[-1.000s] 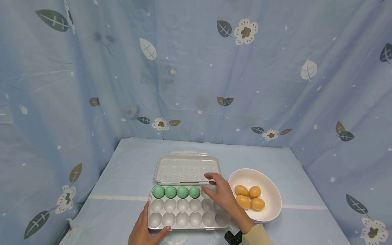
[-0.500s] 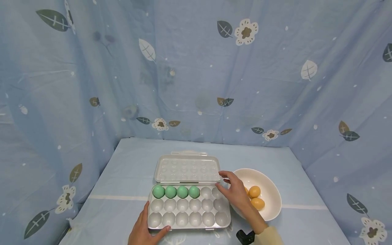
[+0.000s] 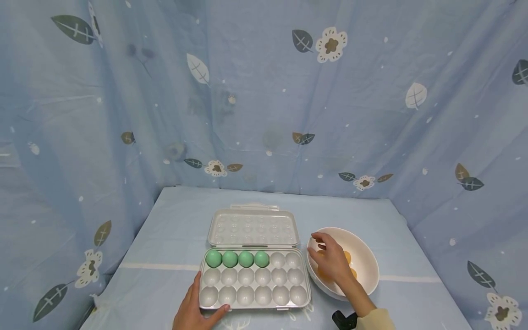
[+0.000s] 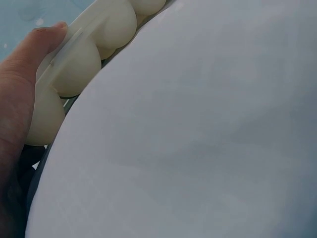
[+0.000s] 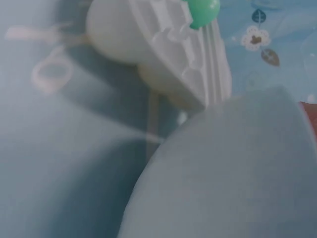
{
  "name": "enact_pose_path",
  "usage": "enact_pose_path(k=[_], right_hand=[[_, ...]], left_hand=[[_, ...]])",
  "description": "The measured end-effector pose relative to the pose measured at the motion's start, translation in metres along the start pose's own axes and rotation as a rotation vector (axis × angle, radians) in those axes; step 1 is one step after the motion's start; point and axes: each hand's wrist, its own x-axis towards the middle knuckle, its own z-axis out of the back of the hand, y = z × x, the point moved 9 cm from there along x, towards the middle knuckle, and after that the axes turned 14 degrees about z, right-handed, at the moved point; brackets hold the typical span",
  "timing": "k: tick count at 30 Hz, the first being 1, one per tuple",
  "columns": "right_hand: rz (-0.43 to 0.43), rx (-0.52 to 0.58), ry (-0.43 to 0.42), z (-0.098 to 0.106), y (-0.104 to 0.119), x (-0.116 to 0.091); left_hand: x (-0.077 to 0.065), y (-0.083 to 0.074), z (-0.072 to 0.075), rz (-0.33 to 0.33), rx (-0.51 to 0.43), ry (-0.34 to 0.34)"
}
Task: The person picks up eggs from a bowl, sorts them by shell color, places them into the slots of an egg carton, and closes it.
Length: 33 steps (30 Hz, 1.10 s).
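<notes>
My left hand (image 3: 197, 307) holds the near left corner of a translucent plastic egg box (image 3: 255, 308); the thumb (image 4: 47, 37) lies on the box's front edge, the fingers along its left side. Green eggs (image 3: 245, 259) fill the first several cups of the far row. My right hand (image 3: 330, 259) is over the left part of a white bowl (image 3: 369, 263), its fingers loosely bent and apart, with nothing seen between them. Yellow-orange eggs (image 3: 348, 256) lie in the bowl, partly hidden by that hand.
The egg box's lid (image 3: 253, 227) lies folded back behind it. Just right of the box stands the bowl. A blue cloth (image 3: 156, 243) covers the table, and a patterned curtain (image 3: 264, 91) hangs behind. Pale surfaces block much of both wrist views.
My right hand has moved right, from the far right end of the egg box to over the bowl. The left hand and the green eggs have stayed put.
</notes>
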Motion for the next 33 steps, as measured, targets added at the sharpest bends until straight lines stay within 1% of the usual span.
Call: enact_pose_path(k=[3, 8, 13, 19, 26, 33], right_hand=[[-0.011, -0.043, 0.013, 0.004, -0.008, -0.005], [-0.073, -0.103, 0.062, 0.008, -0.027, -0.014], [-0.117, -0.119, 0.091, 0.011, -0.037, -0.020], [-0.127, -0.074, 0.125, 0.006, -0.043, -0.022], [-0.120, -0.074, 0.177, -0.003, -0.041, -0.024], [-0.113, -0.108, 0.168, -0.005, -0.033, -0.023]], left_hand=[[0.000, 0.000, 0.000, -0.006, -0.009, 0.000], [0.000, 0.000, 0.000, 0.003, 0.002, 0.013], [0.000, 0.000, 0.000, 0.018, 0.005, 0.020], [0.000, -0.001, 0.000, 0.035, 0.009, 0.030], [-0.001, -0.003, 0.002, 0.031, 0.005, 0.023], [-0.002, -0.004, 0.003, 0.034, 0.010, 0.037]])
